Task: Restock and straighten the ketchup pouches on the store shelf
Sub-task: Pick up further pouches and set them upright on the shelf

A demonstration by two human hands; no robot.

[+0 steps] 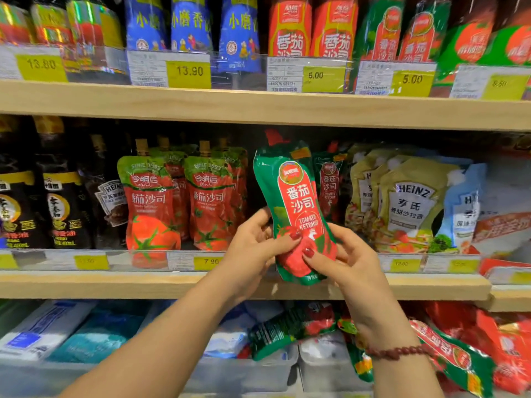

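Observation:
A green and red ketchup pouch (pixel 297 202) with a red cap stands upright but leaning left, in front of the middle shelf (pixel 115 284). My left hand (pixel 253 245) grips its lower left edge, thumb on the front. My right hand (pixel 344 257) grips its lower right side, thumb on the tomato picture. Behind it, one matching pouch (pixel 329 185) stands deep in the shelf slot. Several more matching pouches (pixel 290 328) lie flat on the bins below.
Red tomato-sauce pouches (pixel 152 202) stand to the left, Heinz salad-dressing pouches (pixel 408 205) to the right. Dark bottles (pixel 63 196) fill the far left. The top shelf holds blue bags (pixel 189 24) and ketchup pouches (pixel 290 30). Clear price strips (pixel 92 261) line the shelf edges.

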